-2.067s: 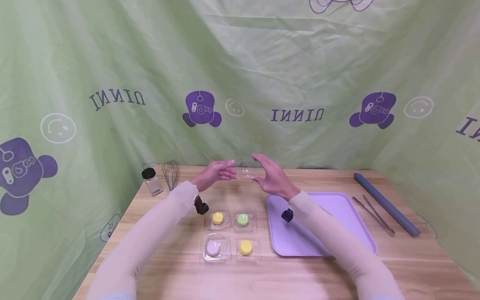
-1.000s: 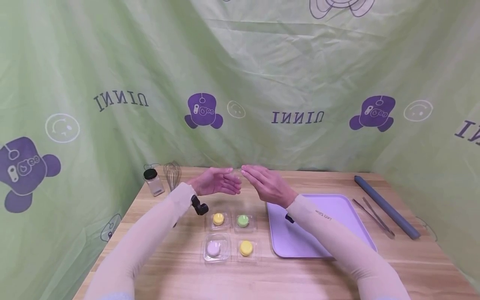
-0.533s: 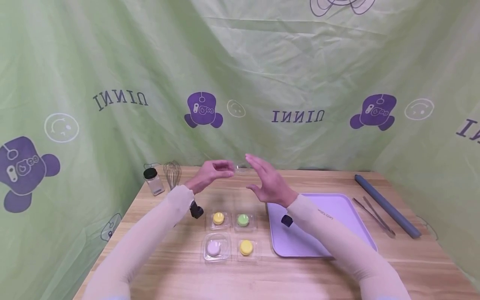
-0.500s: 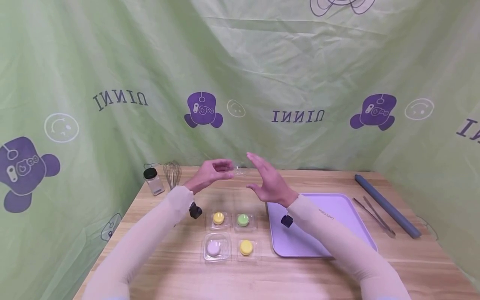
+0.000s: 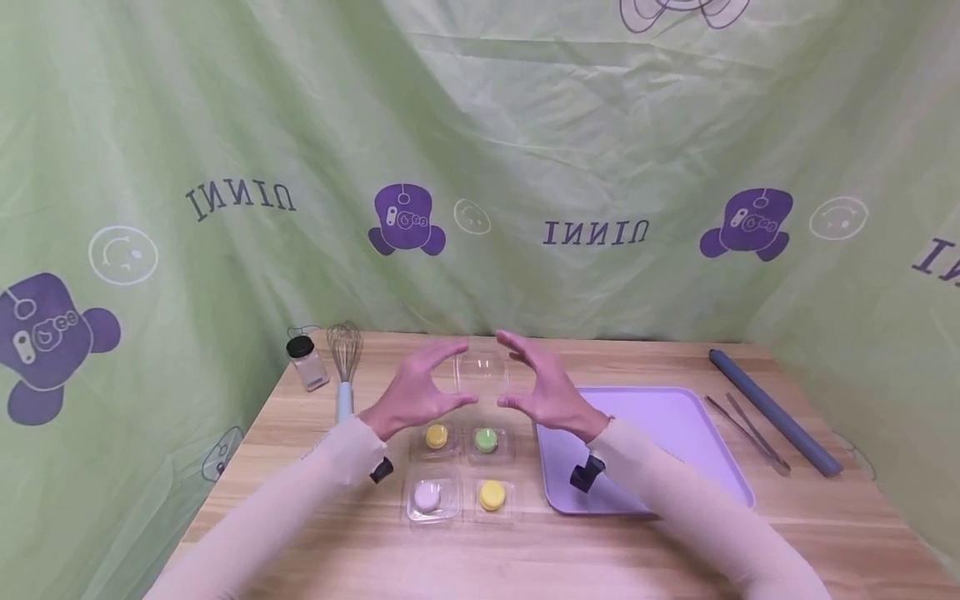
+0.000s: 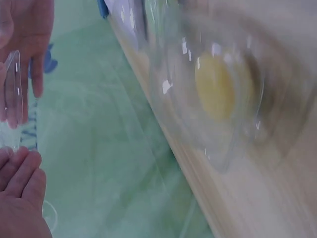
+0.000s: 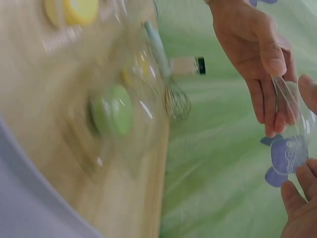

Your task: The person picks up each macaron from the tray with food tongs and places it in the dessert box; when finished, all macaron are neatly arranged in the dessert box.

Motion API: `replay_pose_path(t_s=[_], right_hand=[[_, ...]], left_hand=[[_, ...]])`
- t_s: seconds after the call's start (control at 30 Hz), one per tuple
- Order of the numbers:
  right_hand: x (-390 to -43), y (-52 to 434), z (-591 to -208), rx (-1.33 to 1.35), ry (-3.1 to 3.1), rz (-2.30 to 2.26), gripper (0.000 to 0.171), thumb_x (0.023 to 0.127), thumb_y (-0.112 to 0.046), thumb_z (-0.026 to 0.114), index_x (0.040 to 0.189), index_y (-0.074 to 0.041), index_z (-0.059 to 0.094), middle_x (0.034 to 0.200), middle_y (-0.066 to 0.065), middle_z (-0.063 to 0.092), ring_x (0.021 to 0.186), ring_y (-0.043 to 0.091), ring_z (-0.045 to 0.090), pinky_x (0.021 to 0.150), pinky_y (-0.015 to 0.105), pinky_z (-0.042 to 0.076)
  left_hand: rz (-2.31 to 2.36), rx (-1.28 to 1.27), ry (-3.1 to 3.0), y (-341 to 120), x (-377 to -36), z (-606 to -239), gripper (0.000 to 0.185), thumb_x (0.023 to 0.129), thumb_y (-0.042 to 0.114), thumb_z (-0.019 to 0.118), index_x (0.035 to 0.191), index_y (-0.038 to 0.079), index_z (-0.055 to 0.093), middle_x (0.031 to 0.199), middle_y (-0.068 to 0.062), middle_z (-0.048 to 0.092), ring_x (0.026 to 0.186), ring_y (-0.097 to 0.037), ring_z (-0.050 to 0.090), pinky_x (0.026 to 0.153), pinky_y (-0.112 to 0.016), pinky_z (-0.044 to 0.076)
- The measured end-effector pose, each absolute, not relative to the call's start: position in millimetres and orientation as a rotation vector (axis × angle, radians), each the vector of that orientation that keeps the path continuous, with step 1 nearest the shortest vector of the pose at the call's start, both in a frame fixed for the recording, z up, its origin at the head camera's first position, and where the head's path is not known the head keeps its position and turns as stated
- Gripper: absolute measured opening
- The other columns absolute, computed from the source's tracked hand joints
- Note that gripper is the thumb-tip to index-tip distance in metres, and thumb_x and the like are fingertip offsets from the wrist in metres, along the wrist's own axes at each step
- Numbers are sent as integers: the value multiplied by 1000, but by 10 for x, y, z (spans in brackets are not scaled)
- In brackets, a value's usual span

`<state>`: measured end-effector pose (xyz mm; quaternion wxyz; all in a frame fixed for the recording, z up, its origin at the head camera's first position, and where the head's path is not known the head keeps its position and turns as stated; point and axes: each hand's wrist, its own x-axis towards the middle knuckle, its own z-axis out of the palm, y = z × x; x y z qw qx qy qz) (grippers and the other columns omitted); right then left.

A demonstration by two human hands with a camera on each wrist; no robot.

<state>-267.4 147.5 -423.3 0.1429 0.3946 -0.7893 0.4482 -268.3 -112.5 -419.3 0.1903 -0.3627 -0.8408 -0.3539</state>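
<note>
Held above the table (image 5: pixel 675 550) behind the macarons, the clear plastic lid (image 5: pixel 481 372) looks light, thin and slippery, so the left hand (image 5: pixel 415 392) and right hand (image 5: pixel 542 388) apparently pinch its opposite edges gently.

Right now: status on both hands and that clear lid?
Left hand and right hand hold clear plastic lid between fingers, above table. Four macarons in open cups below. Nothing in the way.

Lilac tray (image 5: pixel 675 417), green backdrop (image 5: pixel 525 125) (purple mascot print), yellow macaron (image 5: pixel 492 494)
</note>
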Motion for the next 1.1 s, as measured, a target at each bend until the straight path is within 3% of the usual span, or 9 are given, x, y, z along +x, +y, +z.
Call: replay_pose_path(t_s=[0.13,0.3,0.5,0.87,1.1], right_hand=[[-2533,1498,-4235,1172,-2273,1302,91,75,-9,88,153,-5,40,155,18,48,143,33,48,116,47,46],[-2406,1540,-4244,1190,-2257,1235,87,75,-9,88,150,-4,44,149,18,55,137,33,54,110,52,50],[-2233,1581,-4376,1177,-2299,1105,86,71,-13,90,147,-7,49,145,13,60,132,32,59,112,47,50],[-1857,1614,-4753,1151,-2460,1087,83,71,-22,91,143,-7,53,140,7,64,130,27,61,111,50,49],[-1688,1620,-4880,1172,-2566,949,81,70,-28,91,140,-5,56,140,12,64,131,27,61,111,46,51]], left_hand=[[-971,-1059,-2296,-1096,-2533,-4201,81,68,31,94,136,3,60,137,-15,66,128,-29,63,113,-40,50],[-989,-1108,-2221,-1048,-2370,-4196,81,66,26,96,134,-1,61,134,-17,67,125,-31,65,111,-40,52],[-1018,-1131,-2188,-1018,-2184,-4301,79,67,33,94,132,0,63,130,-17,69,122,-30,67,108,-41,54],[-848,-1083,-2656,-1034,-1863,-4538,81,73,47,88,138,8,60,139,-10,65,130,-28,62,112,-46,51],[-562,-1123,-2866,-981,-1735,-4586,80,76,56,81,139,12,60,142,-8,63,133,-27,59,112,-46,51]])
